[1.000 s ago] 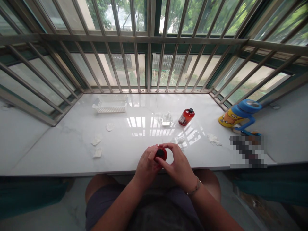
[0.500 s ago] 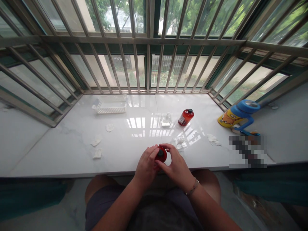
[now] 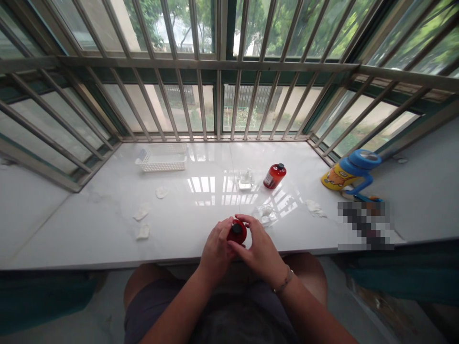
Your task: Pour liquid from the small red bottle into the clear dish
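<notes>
Between my hands, by the front edge of the white counter, stands a red bottle [image 3: 237,232] with a black cap, seen from above. My left hand [image 3: 217,241] is wrapped along its left side. From the right, my right hand [image 3: 258,242] curves round it, the index finger at the far side and the thumb at the near side. The lower part of the bottle is hidden by my fingers. Just beyond my right hand lies a transparent dish [image 3: 266,215] with something whitish in it.
Farther back are a second red bottle [image 3: 275,176], a small transparent container [image 3: 245,179] and a white basket [image 3: 162,165]. White crumpled pieces [image 3: 142,232] lie left, another [image 3: 315,209] right. A yellow and blue flask [image 3: 350,170] stands at right beside a blurred-out item. Barred windows enclose the counter.
The view has shifted slightly. Both hands stay round the red bottle with almost the same grip; nothing else has visibly moved.
</notes>
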Motion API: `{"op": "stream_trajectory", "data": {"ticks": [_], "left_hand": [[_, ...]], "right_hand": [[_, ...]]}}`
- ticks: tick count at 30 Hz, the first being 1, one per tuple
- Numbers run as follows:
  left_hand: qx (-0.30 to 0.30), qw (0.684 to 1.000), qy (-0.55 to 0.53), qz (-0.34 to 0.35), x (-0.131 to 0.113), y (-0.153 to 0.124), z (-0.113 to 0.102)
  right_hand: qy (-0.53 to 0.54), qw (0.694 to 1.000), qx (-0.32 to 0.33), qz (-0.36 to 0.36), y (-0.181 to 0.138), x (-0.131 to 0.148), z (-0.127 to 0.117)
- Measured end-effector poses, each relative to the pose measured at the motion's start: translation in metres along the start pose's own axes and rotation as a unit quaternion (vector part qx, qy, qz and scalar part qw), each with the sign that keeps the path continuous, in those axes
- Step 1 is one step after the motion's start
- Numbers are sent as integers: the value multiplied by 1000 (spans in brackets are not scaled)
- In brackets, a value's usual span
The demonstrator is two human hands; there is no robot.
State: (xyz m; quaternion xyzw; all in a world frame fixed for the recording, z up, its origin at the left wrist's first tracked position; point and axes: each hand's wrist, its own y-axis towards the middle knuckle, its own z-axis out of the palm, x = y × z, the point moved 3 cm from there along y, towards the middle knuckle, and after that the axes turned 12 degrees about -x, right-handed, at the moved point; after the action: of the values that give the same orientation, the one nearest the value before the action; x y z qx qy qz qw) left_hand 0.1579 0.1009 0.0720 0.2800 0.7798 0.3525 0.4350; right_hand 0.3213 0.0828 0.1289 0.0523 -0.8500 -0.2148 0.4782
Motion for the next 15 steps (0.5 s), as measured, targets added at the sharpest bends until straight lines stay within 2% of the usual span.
{"op": "stream_trajectory", "data": {"ticks": [6,10,13,15], "left_hand": [[41,998,-14,-45,9,-16,-2],[46,996,11,-77,9,-21,-17],[30,995,32,-86,7,-22,-35],[20,995,43,-85,7,-24,-47]], "right_hand": [[-15,999,26,36,-7,-15,14],[-10,999,7,47,-7,-19,19],[11,999,-26,45,-1,-11,9],[31,996,-62,47,9,-1,-8]]}}
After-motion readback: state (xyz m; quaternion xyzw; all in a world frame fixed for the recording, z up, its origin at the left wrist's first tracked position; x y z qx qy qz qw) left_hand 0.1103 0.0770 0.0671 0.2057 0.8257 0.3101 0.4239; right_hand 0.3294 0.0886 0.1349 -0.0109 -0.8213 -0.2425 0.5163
